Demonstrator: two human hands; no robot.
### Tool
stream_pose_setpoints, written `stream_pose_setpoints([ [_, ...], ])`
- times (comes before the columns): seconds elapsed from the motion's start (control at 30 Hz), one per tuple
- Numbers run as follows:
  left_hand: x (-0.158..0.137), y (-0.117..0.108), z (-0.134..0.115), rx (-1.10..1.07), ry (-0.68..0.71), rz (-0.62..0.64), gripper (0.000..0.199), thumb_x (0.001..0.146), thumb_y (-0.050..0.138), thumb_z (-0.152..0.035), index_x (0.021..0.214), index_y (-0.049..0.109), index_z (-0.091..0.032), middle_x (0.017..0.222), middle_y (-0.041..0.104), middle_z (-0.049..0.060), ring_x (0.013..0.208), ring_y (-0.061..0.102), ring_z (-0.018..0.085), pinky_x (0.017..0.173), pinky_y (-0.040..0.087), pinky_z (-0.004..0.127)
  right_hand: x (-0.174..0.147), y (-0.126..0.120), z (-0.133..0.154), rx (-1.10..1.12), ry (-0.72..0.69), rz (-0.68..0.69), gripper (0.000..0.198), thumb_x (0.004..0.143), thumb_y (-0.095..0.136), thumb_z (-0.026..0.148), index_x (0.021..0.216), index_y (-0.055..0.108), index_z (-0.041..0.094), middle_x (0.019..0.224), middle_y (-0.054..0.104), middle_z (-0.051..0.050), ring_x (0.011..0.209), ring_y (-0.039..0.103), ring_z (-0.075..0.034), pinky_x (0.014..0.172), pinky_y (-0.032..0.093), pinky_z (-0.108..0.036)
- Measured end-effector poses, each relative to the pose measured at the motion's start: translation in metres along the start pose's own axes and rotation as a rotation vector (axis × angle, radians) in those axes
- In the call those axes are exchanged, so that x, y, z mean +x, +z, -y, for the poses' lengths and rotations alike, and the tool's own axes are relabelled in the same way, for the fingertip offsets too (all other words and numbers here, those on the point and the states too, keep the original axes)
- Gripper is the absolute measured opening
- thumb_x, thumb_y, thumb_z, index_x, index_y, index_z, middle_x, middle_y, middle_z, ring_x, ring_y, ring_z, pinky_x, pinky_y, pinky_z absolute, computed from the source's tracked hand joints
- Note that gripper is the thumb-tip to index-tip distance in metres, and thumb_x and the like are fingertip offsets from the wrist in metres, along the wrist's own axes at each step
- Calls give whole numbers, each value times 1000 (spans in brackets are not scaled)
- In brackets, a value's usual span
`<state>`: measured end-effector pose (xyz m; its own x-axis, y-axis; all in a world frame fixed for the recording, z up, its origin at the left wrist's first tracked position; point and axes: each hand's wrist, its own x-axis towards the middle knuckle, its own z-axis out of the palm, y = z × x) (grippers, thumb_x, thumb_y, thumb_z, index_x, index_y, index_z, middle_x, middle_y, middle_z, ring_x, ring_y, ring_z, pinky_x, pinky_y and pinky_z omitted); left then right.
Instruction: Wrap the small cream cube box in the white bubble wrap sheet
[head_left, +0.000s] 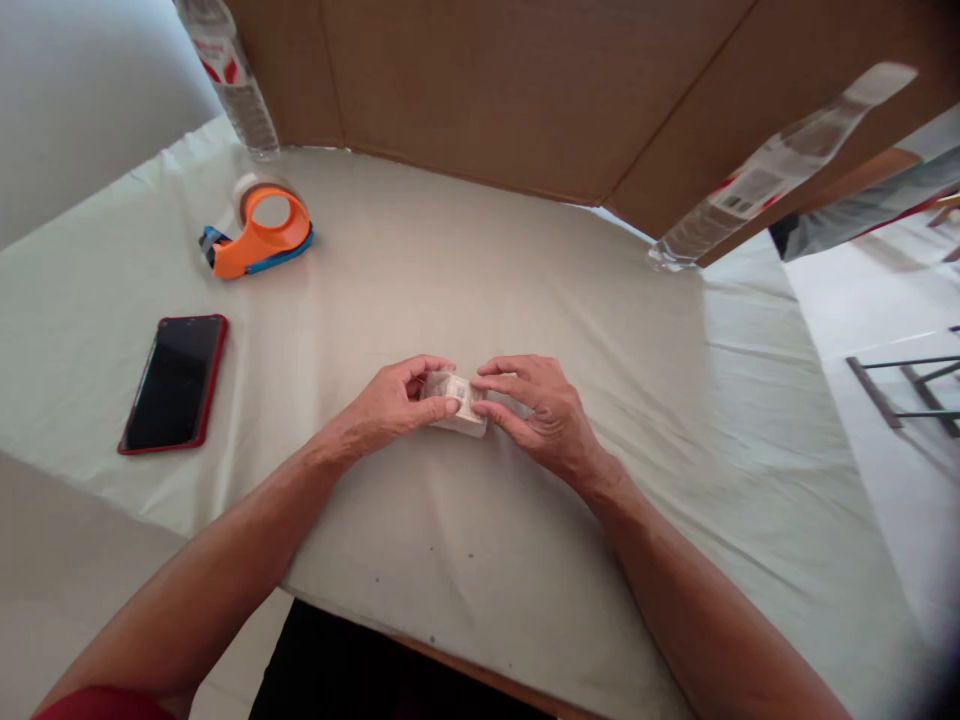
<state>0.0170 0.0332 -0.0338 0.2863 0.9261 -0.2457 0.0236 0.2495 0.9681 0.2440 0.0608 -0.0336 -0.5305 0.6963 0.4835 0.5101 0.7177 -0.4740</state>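
Closely paired, both hands are at one small whitish box point(462, 390), which sits between them on the pale cloth point(450, 280). The left hand point(394, 395) grips the box's left part, thumb across the top and fingers bent around the far side. The right hand point(540, 405) is curled, its thumb and fingertips against the box's right end; whether they are pinching it I cannot tell. Dark printing shows on top of the box between the fingertips, too small to read.

Out to the left of the left hand, a phone point(172, 385) in a red case lies with its dark screen up. Beyond the phone, farther from that hand, is an orange tape dispenser point(244, 248). Well past both hands stands a brown cardboard panel point(480, 90). A clear bottle point(232, 80) is at its left side, and another bottle point(772, 175) stands beyond and right of the right hand.
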Motion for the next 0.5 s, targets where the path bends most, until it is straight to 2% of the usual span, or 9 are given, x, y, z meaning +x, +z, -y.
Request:
stream_pose_setpoints([
  [0.13,-1,3,-1,-10,-3,37,53,74,79,-37,120,63,-17,104,70,7,94,65,22,83,49,34,2,5,6,-53,0,-17,15,95,60,33,89,73,30,99,77,-3,92,68,-22,92,43,-45],
  [0.27,-2,7,-2,-17,-17,71,52,73,79,-35,119,63,-16,103,70,7,93,65,22,83,48,34,3,8,10,-42,29,-91,15,95,56,27,85,68,26,92,77,-4,90,69,-22,90,43,-43],
  [0.37,-2,8,-1,-46,-31,100,56,72,79,-32,123,62,-16,106,71,8,96,65,22,86,49,35,3,8,12,29,95,-120,13,95,55,24,87,65,25,90,76,-3,89,69,-21,87,45,-40],
  [0.5,-1,6,1,-34,1,126,59,73,78,-28,127,60,-17,108,70,8,99,65,23,89,49,36,5,6,16,205,243,-79,13,94,56,26,84,64,24,89,74,-2,86,68,-19,87,46,-37],
])
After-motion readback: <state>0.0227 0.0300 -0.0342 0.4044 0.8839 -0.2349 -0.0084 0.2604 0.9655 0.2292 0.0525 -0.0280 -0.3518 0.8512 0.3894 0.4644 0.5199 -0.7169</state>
